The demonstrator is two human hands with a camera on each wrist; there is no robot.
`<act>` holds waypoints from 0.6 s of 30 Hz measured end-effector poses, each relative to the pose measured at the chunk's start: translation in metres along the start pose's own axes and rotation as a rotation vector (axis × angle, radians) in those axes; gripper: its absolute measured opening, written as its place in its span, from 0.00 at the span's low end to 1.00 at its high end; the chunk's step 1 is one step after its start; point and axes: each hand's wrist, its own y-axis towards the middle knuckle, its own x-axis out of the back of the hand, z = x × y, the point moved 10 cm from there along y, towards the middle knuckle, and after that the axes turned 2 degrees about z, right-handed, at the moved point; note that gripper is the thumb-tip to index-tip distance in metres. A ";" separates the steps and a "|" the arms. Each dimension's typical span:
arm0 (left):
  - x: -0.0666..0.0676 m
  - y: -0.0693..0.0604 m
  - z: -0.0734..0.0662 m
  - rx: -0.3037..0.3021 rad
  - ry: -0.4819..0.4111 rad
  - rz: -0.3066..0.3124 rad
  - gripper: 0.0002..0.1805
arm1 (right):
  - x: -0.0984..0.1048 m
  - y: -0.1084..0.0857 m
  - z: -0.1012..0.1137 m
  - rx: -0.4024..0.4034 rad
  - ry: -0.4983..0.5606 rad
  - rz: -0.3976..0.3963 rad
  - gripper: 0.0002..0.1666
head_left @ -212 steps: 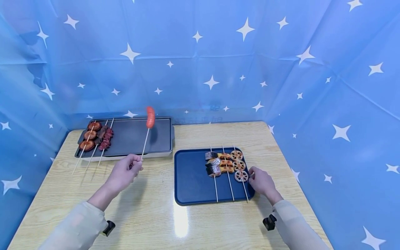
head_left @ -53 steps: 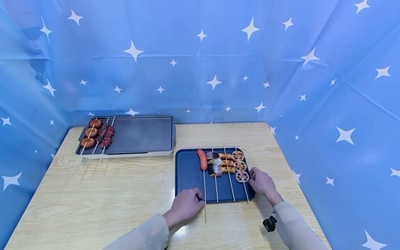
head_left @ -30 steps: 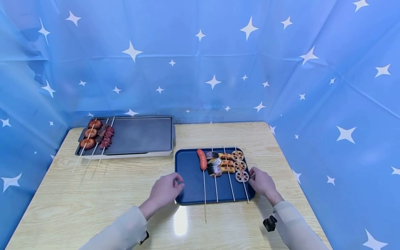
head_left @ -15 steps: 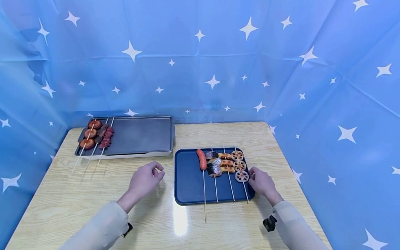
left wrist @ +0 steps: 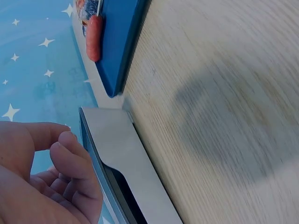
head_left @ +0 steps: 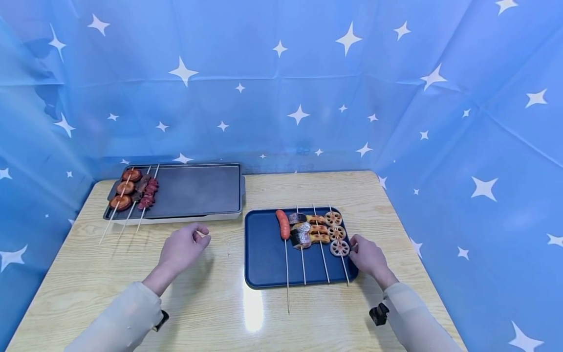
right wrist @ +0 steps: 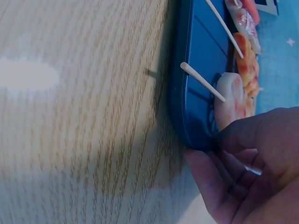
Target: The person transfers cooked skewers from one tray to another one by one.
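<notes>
Left hand (head_left: 179,248): I am seeing it hovering above the wood-grain table (head_left: 211,308), near the front edge of the griddle (head_left: 198,190); it is grasping nothing, its fingers bending loosely, thumb and forefinger curving toward each other.

Right hand (head_left: 369,255): I am watching it pinching the rim of the blue tray (head_left: 264,259) at the right side, just beside the lotus-root skewer (head_left: 339,248).

Blue tray: lying on the table, right of the griddle and closer to my head view. It is carrying four skewers, the lotus-root skewer being rightmost; leftward are lying the yellow-piece skewer (head_left: 319,238), the dark-and-silver chunk skewer (head_left: 301,238) and the sausage skewer (head_left: 283,226), whose stick is jutting past the near rim.

Griddle: standing far left, bearing a round-slice skewer (head_left: 120,202), a dark-meat skewer (head_left: 141,187) and a red-meat skewer (head_left: 148,192) at its left end.

Starred blue cloth (head_left: 246,44): hanging behind and at both sides.
</notes>
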 end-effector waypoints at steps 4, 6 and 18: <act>0.011 0.001 0.007 -0.003 0.018 -0.021 0.14 | -0.001 0.000 0.000 -0.002 0.003 0.004 0.10; 0.017 0.002 0.012 -0.002 0.032 -0.034 0.14 | -0.001 -0.001 0.001 0.002 0.003 0.002 0.10; 0.048 0.008 0.042 0.057 0.055 -0.065 0.18 | 0.001 -0.003 0.002 0.014 0.001 -0.010 0.10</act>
